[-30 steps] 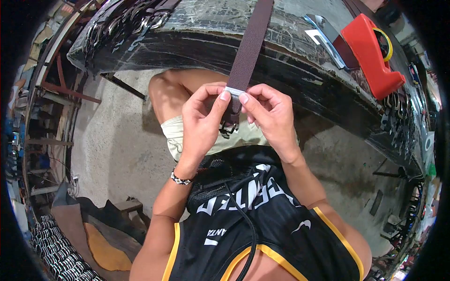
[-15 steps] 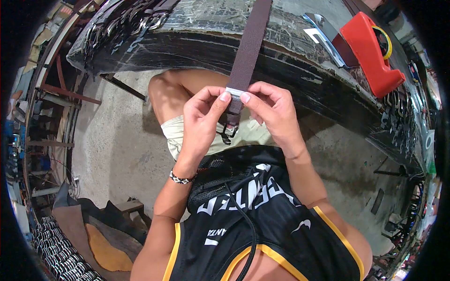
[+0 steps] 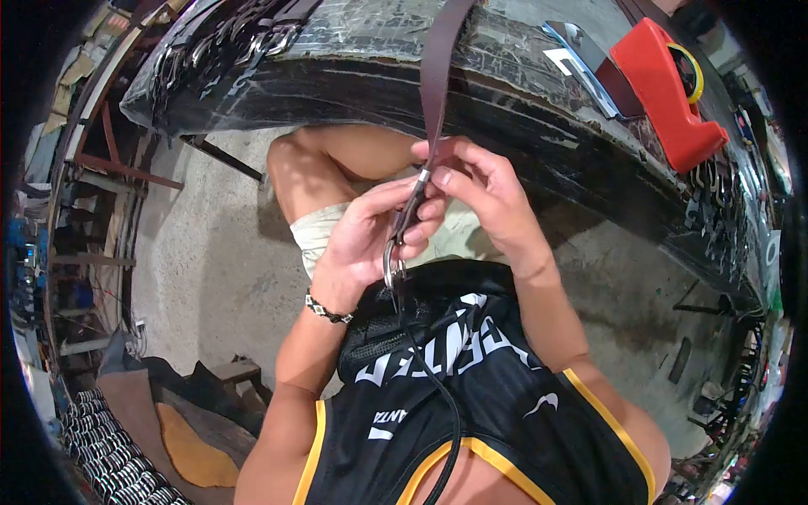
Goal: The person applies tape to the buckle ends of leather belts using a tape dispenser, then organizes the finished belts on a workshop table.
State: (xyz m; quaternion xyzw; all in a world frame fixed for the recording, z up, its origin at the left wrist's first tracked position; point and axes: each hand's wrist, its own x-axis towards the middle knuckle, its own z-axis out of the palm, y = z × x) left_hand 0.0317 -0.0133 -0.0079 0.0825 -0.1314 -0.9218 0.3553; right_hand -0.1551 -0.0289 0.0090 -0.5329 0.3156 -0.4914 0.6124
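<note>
A dark brown belt [image 3: 438,80] runs from the table down to my lap, turned partly edge-on near my hands. My left hand [image 3: 358,231] has its fingers wrapped round the belt just above the metal buckle [image 3: 391,265], which hangs at the lower end. A small strip of whitish tape [image 3: 424,176] sits on the belt. My right hand [image 3: 492,198] pinches the belt at this tape, thumb on the near side.
Before me stands a table with a worn, plastic-covered top [image 3: 362,38]. A red tape dispenser [image 3: 661,93] and a flat booklet [image 3: 585,67] lie on its right side. More belts with buckles [image 3: 261,38] lie at the left. Leather pieces [image 3: 198,446] are at lower left.
The belt has been twisted from flat to nearly edge-on. My left hand has moved down toward the buckle, while my right stays at the tape.
</note>
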